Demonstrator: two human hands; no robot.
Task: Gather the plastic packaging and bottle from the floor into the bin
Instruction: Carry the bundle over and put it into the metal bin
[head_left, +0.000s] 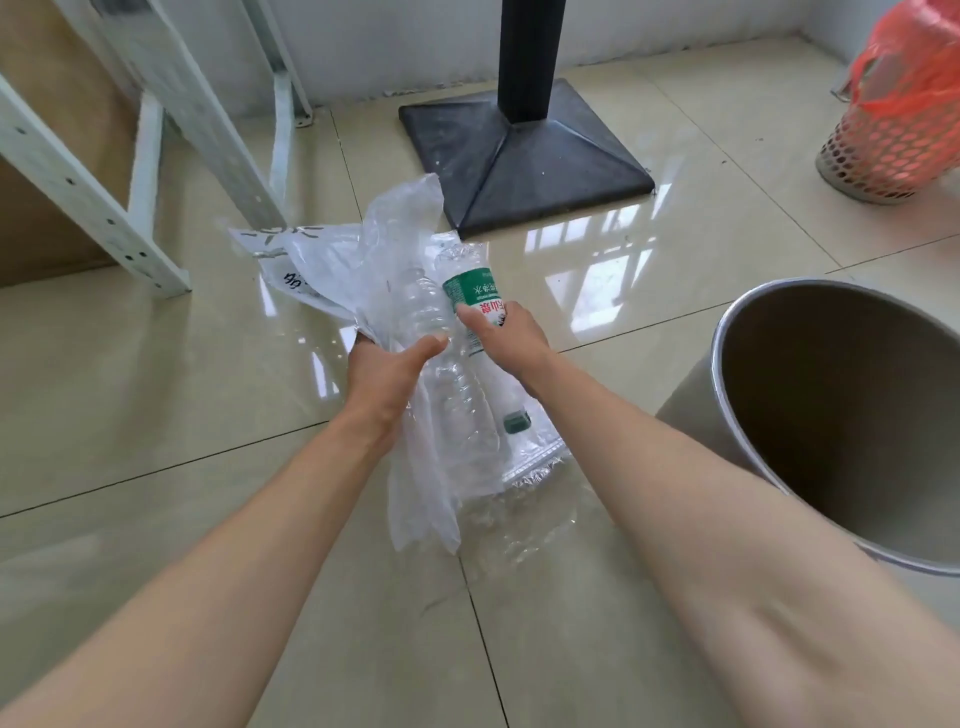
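Observation:
A bundle of clear plastic packaging (358, 260) is held up above the floor in the middle of the head view. My left hand (387, 371) grips its crumpled sheets from the left side. A clear bottle (475, 291) with a green and white label lies in the bundle, cap end (516, 421) pointing toward me. My right hand (511, 332) is closed around the bottle's labelled middle. A second clear ribbed bottle (426, 306) shows through the plastic between my hands. The grey round bin (831, 415) stands open to the right, close to my right forearm.
A black post on a square base (524, 150) stands just beyond the bundle. A mesh basket with an orange bag (893, 140) sits at the far right. White metal shelving legs (156, 182) and brown board are at the left. The floor is glossy beige tile.

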